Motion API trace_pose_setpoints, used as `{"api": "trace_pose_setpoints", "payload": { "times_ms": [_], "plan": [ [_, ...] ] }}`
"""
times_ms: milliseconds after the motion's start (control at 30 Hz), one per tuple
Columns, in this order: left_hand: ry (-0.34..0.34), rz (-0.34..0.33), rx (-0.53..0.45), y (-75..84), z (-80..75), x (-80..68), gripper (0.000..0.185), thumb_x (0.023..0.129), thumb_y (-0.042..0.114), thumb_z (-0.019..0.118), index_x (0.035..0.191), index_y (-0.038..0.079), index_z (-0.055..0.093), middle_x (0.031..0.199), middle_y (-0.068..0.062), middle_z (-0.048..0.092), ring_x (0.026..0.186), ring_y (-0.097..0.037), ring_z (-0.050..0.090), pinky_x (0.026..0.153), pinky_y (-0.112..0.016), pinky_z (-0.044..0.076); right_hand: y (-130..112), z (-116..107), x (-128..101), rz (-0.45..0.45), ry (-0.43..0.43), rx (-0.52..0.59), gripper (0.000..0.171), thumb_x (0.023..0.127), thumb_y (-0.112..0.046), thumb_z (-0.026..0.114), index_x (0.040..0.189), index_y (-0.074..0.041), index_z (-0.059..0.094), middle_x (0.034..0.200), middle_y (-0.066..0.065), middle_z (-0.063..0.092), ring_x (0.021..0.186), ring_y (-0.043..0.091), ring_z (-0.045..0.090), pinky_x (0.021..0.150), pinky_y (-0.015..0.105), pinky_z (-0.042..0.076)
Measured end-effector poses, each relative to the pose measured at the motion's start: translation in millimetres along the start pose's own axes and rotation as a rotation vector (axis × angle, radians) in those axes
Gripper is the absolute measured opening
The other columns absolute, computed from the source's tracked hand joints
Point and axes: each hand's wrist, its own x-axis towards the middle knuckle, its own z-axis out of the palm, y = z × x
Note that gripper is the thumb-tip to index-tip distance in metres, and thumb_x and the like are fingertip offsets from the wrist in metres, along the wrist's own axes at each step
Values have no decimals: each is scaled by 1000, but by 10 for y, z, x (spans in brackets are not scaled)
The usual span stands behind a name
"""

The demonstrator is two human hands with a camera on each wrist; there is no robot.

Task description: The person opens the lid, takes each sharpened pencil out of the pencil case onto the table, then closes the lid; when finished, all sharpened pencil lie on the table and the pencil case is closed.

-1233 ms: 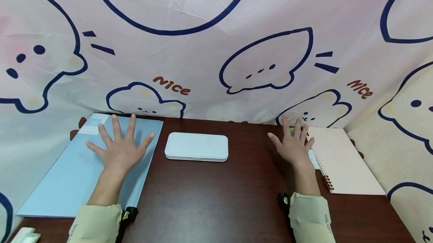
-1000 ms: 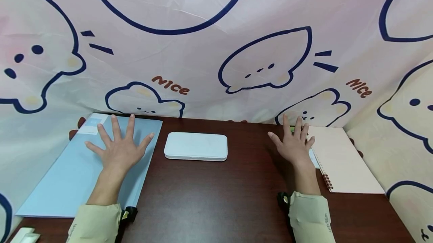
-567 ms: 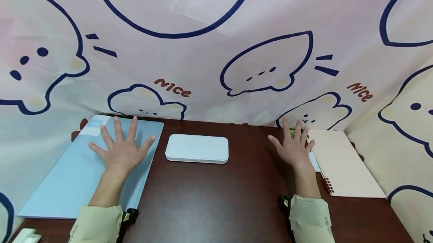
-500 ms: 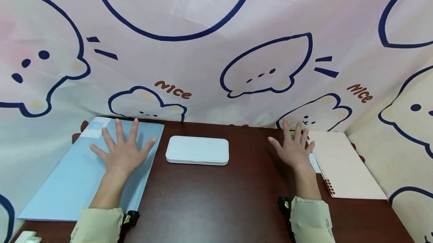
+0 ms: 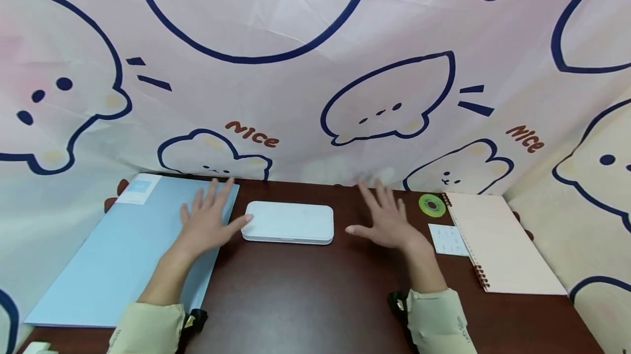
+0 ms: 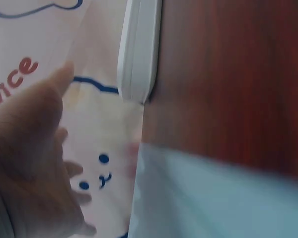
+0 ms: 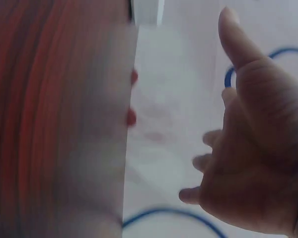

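A flat white case with rounded corners lies on the dark table, between the hands. My left hand has its fingers spread over the right side of a light blue folder. Its thumb overlaps the case's left end in the head view, but the left wrist view shows a gap between thumb and case. To the right of the case, my right hand is raised over the table with fingers spread, slightly blurred. Nothing is held in either hand.
At the right lie a spiral notebook, a small pale printed card partly under it, and a green disc. A pale green-white object sits at the lower left edge. A patterned curtain stands behind the table.
Both hands have moved inward toward the white case, the left one rightward and the right one leftward. The green disc and the card, largely covered before, now show fully.
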Motion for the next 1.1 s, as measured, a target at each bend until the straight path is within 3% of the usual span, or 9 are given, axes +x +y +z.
{"api": "trace_pose_setpoints", "payload": {
  "times_ms": [167,367,567,733,967,1100],
  "plan": [
    [-51,133,-28,198,124,111,114,84,63,72,165,12,9,169,-26,10,150,-58,11,111,-81,11,-332,147,129,-99,-119,26,101,90,-55,70,165,-32,7,171,19,1,156,47,0,115,78,12],
    [-132,214,-78,309,262,291,124,79,56,81,162,-1,9,167,-27,15,151,-53,19,116,-74,21,-617,270,264,-82,-248,73,95,90,-50,73,164,-32,17,172,15,6,158,41,5,120,68,20],
    [-246,191,-92,340,331,316,123,78,53,82,162,-2,10,168,-25,15,153,-52,13,120,-69,16,-699,376,323,-30,-285,111,92,86,-42,80,161,-33,28,171,13,16,154,33,26,117,57,37],
    [-275,186,-172,286,365,283,124,75,41,88,162,0,10,170,-23,10,154,-47,16,120,-65,23,-719,418,326,-74,-274,67,98,85,-38,83,163,-27,25,172,11,14,158,32,14,122,54,30],
    [-220,201,-212,140,447,264,117,74,37,90,162,5,18,167,-23,17,150,-44,28,113,-66,36,-723,406,327,-116,-261,-8,95,89,-39,78,164,-24,23,170,8,21,159,31,15,123,50,30],
    [-201,208,-205,98,450,265,113,75,39,89,161,7,24,165,-23,24,146,-43,35,111,-65,38,-707,411,334,-114,-248,-25,95,87,-43,79,163,-27,24,168,7,26,156,28,24,119,48,36]
  ]
}}
